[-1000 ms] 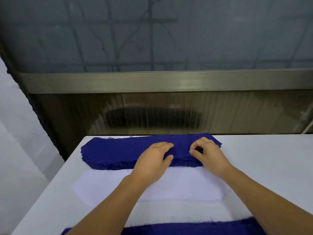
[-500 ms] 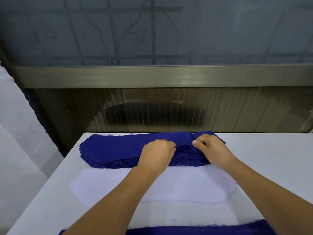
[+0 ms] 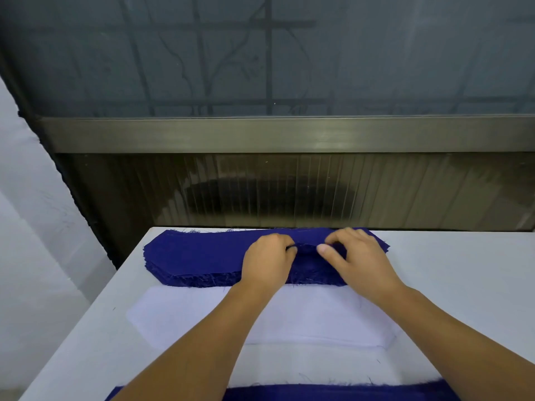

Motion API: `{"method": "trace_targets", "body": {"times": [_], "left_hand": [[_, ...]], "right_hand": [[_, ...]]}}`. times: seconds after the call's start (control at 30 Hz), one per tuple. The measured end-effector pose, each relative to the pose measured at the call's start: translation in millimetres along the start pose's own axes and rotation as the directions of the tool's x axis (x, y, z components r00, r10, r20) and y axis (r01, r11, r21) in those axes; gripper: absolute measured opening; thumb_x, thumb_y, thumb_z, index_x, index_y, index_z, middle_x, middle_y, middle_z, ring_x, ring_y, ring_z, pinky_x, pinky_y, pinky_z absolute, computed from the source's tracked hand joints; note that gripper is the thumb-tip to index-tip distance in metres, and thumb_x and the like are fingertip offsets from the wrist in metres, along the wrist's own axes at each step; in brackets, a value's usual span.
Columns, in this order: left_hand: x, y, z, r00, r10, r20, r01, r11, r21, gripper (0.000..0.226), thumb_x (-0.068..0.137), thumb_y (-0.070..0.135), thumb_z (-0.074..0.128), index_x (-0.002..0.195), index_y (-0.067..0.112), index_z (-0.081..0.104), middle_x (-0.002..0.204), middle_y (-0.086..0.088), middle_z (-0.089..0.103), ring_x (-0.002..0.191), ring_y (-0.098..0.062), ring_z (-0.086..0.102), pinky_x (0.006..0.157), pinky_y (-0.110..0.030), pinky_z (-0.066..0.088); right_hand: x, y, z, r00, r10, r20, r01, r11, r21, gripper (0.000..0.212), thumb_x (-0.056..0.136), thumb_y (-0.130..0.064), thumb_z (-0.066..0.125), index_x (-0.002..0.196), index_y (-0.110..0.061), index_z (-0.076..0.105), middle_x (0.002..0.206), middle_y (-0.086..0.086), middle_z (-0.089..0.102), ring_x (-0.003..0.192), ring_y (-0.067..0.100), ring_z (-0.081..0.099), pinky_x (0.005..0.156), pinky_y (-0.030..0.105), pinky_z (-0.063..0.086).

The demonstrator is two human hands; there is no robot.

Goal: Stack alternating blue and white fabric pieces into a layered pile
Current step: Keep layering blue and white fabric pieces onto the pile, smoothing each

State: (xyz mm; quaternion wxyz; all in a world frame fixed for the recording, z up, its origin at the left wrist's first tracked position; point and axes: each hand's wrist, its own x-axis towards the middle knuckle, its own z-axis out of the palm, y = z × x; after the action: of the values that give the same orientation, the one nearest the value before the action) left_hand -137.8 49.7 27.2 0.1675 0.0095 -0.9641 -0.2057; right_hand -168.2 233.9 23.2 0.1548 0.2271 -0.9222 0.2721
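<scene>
The stack of blue fabric pieces (image 3: pixel 202 256) lies along the far edge of the white table (image 3: pixel 463 285), nearer its far left corner, with frayed threads showing along its near side. Both hands work on its top layer, right of the stack's middle. The left hand (image 3: pixel 267 263) rests knuckles-up on the stack, its fingers curled in, and the fingertips pinch a small raised fold of the top blue piece. The right hand (image 3: pixel 354 256) sits just beside it, thumb and forefinger closed on the same fold from the other side, the other fingers bent over the cloth. The 2 hands are close together but not touching.

Just nearer than the blue stack, and touching its near side, lies the stack of white fabric pieces (image 3: pixel 188 316), flat, with angled ends; both forearms cross above it. At the near edge of the table a blue fabric strip (image 3: pixel 347 392) lies flat, cut off by the frame.

Behind the table runs a metal rail (image 3: pixel 289 134) under a dark window pane (image 3: pixel 289 53).
</scene>
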Motion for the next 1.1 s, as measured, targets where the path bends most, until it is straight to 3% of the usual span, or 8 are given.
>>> {"method": "trace_targets", "body": {"times": [0.23, 0.47, 0.63, 0.83, 0.9, 0.93, 1.03, 1.1], "left_hand": [[-11, -26, -14, 0.999, 0.032, -0.031, -0.028, 0.991, 0.13, 0.026, 0.095, 0.016, 0.047, 0.113, 0.026, 0.063, 0.108, 0.006, 0.061, 0.095, -0.014, 0.056, 0.075, -0.03, 0.051], [-44, -128, -69, 0.967, -0.172, -0.19, 0.214, 0.95, 0.228, 0.023, 0.093, 0.018, 0.052, 0.11, 0.024, 0.066, 0.111, 0.006, 0.064, 0.1, -0.016, 0.056, 0.074, -0.029, 0.047], [-60, -129, -103, 0.933, -0.169, -0.318, 0.239, 0.951, 0.197, 0.022, 0.089, 0.007, 0.059, 0.104, 0.021, 0.067, 0.101, -0.001, 0.067, 0.085, -0.013, 0.056, 0.072, -0.027, 0.049], [-135, -103, -140, 0.951, 0.05, -0.304, 0.034, 0.963, 0.266, 0.023, 0.074, 0.007, 0.076, 0.091, 0.021, 0.069, 0.092, 0.002, 0.068, 0.082, -0.016, 0.06, 0.069, -0.03, 0.052], [-175, -104, -138, 0.966, 0.14, -0.218, -0.079, 0.961, 0.267, 0.036, 0.061, 0.0, 0.082, 0.086, 0.023, 0.069, 0.088, 0.006, 0.067, 0.078, -0.014, 0.061, 0.069, -0.025, 0.049], [-192, -106, -134, 0.964, 0.191, -0.187, -0.14, 0.957, 0.255, 0.038, 0.057, -0.003, 0.08, 0.084, 0.022, 0.069, 0.087, 0.007, 0.068, 0.079, -0.014, 0.062, 0.072, -0.023, 0.048], [-229, -107, -122, 0.95, 0.284, -0.131, -0.256, 0.946, 0.198, 0.023, 0.064, 0.013, 0.054, 0.077, 0.018, 0.072, 0.089, 0.006, 0.07, 0.088, -0.005, 0.055, 0.079, -0.019, 0.042], [-243, -108, -114, 0.955, 0.279, -0.105, -0.263, 0.954, 0.145, 0.039, 0.063, 0.016, 0.036, 0.075, 0.015, 0.073, 0.091, 0.006, 0.07, 0.091, -0.003, 0.053, 0.084, -0.012, 0.038]], "right_hand": [[1, 4, 1, 0.999, -0.001, 0.036, 0.008, 0.978, -0.208, 0.009, 0.094, -0.027, 0.051, 0.099, -0.027, 0.059, 0.098, -0.01, 0.062, 0.089, 0.011, 0.055, 0.072, 0.023, 0.042], [-2, 13, -7, 0.992, 0.074, 0.107, -0.054, 0.983, -0.177, 0.015, 0.098, -0.022, 0.047, 0.099, -0.025, 0.062, 0.101, -0.008, 0.063, 0.083, 0.007, 0.052, 0.068, 0.021, 0.043], [-12, -11, -39, 0.991, -0.017, -0.136, -0.01, 0.98, -0.198, 0.015, 0.092, -0.013, 0.052, 0.098, -0.022, 0.062, 0.096, -0.007, 0.062, 0.083, 0.01, 0.05, 0.07, 0.023, 0.036], [-99, -28, -90, 0.976, -0.181, -0.122, 0.136, 0.942, -0.307, 0.018, 0.078, -0.006, 0.074, 0.094, -0.014, 0.069, 0.089, 0.0, 0.07, 0.078, 0.021, 0.066, 0.066, 0.032, 0.053], [-144, -23, -93, 0.944, -0.313, -0.106, 0.265, 0.909, -0.322, 0.011, 0.089, -0.017, 0.061, 0.091, -0.014, 0.072, 0.091, -0.002, 0.07, 0.084, 0.015, 0.064, 0.073, 0.024, 0.051], [-163, -20, -93, 0.929, -0.354, -0.104, 0.307, 0.898, -0.313, 0.031, 0.096, -0.025, 0.047, 0.088, -0.014, 0.074, 0.091, -0.003, 0.071, 0.087, 0.011, 0.061, 0.079, 0.02, 0.048], [-203, -11, -87, 0.895, -0.431, -0.115, 0.382, 0.874, -0.3, 0.061, 0.102, -0.034, 0.026, 0.079, -0.011, 0.077, 0.091, -0.003, 0.073, 0.091, 0.005, 0.055, 0.092, 0.014, 0.037], [-217, -10, -86, 0.905, -0.412, -0.11, 0.366, 0.883, -0.294, 0.066, 0.102, -0.035, 0.022, 0.077, -0.01, 0.077, 0.092, -0.003, 0.073, 0.092, 0.004, 0.055, 0.094, 0.013, 0.033]]}}
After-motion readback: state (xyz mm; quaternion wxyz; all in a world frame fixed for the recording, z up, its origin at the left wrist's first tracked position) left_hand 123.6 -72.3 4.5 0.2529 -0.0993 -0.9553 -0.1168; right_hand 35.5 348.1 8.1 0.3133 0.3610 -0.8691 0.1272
